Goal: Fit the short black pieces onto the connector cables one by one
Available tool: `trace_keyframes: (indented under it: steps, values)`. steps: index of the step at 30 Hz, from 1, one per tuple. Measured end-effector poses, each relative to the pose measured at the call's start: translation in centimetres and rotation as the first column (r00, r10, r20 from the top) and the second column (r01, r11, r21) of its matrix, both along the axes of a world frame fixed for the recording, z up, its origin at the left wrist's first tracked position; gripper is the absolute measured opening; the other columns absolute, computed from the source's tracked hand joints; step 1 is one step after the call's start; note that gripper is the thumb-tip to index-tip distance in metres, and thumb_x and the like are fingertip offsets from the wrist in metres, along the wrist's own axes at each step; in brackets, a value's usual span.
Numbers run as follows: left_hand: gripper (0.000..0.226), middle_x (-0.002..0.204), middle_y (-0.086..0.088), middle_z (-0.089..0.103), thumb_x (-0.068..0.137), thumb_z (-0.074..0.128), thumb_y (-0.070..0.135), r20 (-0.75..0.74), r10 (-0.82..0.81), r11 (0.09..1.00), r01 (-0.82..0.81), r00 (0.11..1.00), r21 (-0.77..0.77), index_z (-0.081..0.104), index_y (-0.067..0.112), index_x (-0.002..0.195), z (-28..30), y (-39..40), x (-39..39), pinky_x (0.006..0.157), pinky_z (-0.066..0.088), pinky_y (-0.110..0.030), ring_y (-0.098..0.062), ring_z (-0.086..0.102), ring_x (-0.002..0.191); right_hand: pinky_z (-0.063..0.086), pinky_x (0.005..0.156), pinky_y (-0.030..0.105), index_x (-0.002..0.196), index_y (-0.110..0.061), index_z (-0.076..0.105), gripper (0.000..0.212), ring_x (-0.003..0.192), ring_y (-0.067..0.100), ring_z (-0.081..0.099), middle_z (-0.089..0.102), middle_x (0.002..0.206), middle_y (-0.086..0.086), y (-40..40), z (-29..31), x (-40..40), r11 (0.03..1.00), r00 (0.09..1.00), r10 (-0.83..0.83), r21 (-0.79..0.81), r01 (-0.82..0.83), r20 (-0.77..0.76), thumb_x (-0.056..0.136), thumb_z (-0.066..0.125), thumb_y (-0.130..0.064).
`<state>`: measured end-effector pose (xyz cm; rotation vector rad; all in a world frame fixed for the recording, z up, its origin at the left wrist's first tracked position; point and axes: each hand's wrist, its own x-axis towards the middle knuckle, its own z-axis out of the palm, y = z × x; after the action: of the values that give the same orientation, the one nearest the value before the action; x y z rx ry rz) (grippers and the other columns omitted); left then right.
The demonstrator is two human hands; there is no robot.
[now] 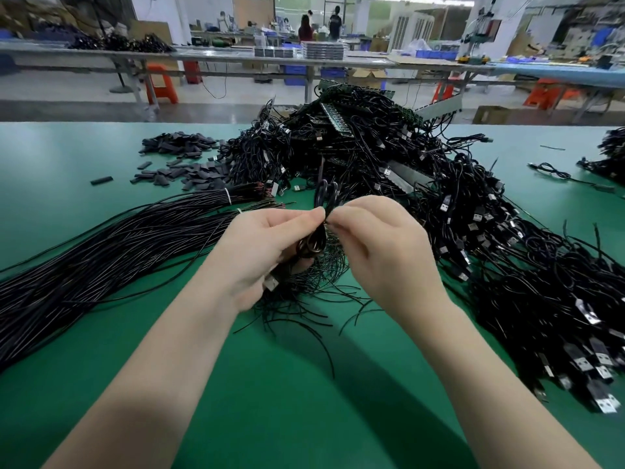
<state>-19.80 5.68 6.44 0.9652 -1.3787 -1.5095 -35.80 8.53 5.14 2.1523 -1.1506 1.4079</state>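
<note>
My left hand grips a coiled black connector cable, whose silver plug pokes out below the palm. My right hand pinches the cable's upper end right beside my left fingertips, at the middle of the view. Whether a short black piece sits between the fingertips is hidden. A scatter of short black pieces lies on the green table at the far left. A big heap of connector cables with silver plugs fills the middle and right.
A tied bundle of long straight black cables stretches across the left. Loose thin black wires lie under my hands. Another small cable pile sits at the far right edge. Workbenches, orange stools and people stand beyond the table.
</note>
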Motion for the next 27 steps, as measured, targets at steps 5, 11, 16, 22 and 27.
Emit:
trace_keyframes:
  steps: [5, 11, 16, 22, 27]
  values:
    - [0.027, 0.074, 0.006, 0.072, 0.058, 0.078, 0.045, -0.034, -0.004, 0.999, 0.003, 0.999, -0.038, 0.080, 0.026, 0.077, 0.3, -0.2, 0.3, 0.060, 0.053, -0.020, -0.006, 0.065, 0.065, 0.049, 0.072, 0.022, 0.088, -0.006, 0.075, 0.005, 0.075, 0.016, 0.064, 0.071, 0.083, 0.003, 0.3, 0.4, 0.2, 0.998, 0.989, 0.003, 0.064, -0.012, 0.148, 0.084, 0.073, -0.005]
    - [0.025, 0.088, 0.003, 0.076, 0.061, 0.079, 0.042, -0.008, 0.146, 0.925, -0.139, 0.989, -0.352, 0.078, 0.034, 0.085, 0.2, -0.4, 0.9, 0.075, 0.056, -0.021, -0.010, 0.069, 0.081, 0.049, 0.054, 0.018, 0.073, -0.021, 0.076, 0.015, 0.061, 0.007, 0.065, 0.072, 0.073, -0.003, 1.2, 1.8, 0.5, 0.594, 0.577, -0.189, 0.560, -0.577, 0.795, 0.080, 0.075, -0.034]
    - [0.015, 0.081, 0.011, 0.075, 0.062, 0.078, 0.033, -0.022, 0.115, 0.910, -0.114, 0.993, -0.398, 0.077, 0.036, 0.077, 0.3, -0.1, 0.4, 0.068, 0.049, -0.011, 0.001, 0.067, 0.075, 0.049, 0.055, 0.016, 0.078, -0.018, 0.074, 0.023, 0.059, 0.006, 0.062, 0.069, 0.073, -0.004, 1.2, 2.0, 0.6, 0.415, 0.423, -0.263, 0.497, -0.762, 0.867, 0.063, 0.075, -0.036]
    - [0.014, 0.071, 0.013, 0.072, 0.060, 0.077, 0.035, -0.058, 0.112, 0.917, -0.125, 0.992, -0.379, 0.076, 0.038, 0.074, 0.5, -0.3, 0.6, 0.061, 0.048, -0.010, 0.003, 0.063, 0.065, 0.052, 0.058, 0.017, 0.075, -0.017, 0.079, 0.013, 0.062, 0.009, 0.063, 0.069, 0.073, -0.002, 1.7, 2.2, 1.0, 0.433, 0.331, -0.187, 0.380, -0.818, 0.925, 0.067, 0.075, -0.027]
    - [0.015, 0.079, 0.013, 0.075, 0.065, 0.076, 0.027, -0.029, 0.067, 0.893, -0.073, 0.997, -0.444, 0.076, 0.035, 0.077, 0.6, -0.3, 0.9, 0.069, 0.050, -0.011, 0.002, 0.068, 0.075, 0.054, 0.058, 0.018, 0.078, -0.011, 0.075, 0.015, 0.063, 0.012, 0.066, 0.070, 0.073, 0.004, 2.0, 2.4, 1.5, 0.369, 0.231, -0.264, 0.319, -0.873, 0.937, 0.067, 0.074, -0.021]
